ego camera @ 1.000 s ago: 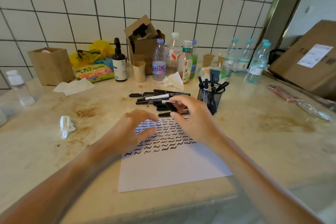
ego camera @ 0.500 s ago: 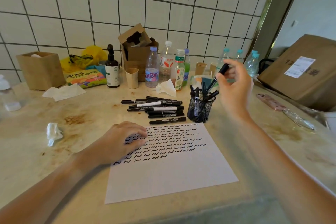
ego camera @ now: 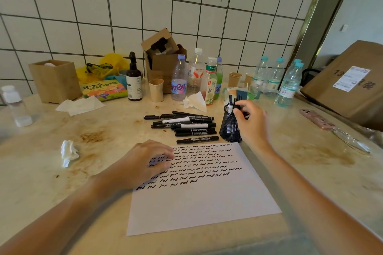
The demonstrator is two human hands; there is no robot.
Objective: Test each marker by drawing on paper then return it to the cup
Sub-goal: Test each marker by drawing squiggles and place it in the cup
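Note:
A white sheet of paper (ego camera: 207, 203) lies on the counter, its upper half covered with rows of black squiggles. My left hand (ego camera: 143, 163) rests on the sheet's left side, fingers loosely bent and flat on it. Just beyond the sheet lie several black markers (ego camera: 186, 125) in a pile. To their right stands a black mesh cup (ego camera: 228, 130) holding several markers. My right hand (ego camera: 251, 124) is at the cup's rim and pinches a black marker (ego camera: 238, 107) that points down into the cup.
Several drink bottles (ego camera: 194, 72) and water bottles (ego camera: 289, 85), paper cups (ego camera: 156, 90), a dark spray bottle (ego camera: 133, 80) and cardboard boxes (ego camera: 163, 58) line the tiled wall. A crumpled tissue (ego camera: 69, 152) lies left. A phone (ego camera: 317, 119) and a large carton (ego camera: 350, 83) are right.
My right hand picked a marker from beside the paper, lifted it above the cup, and has now come down to the cup's rim with it. My left hand stayed on the paper.

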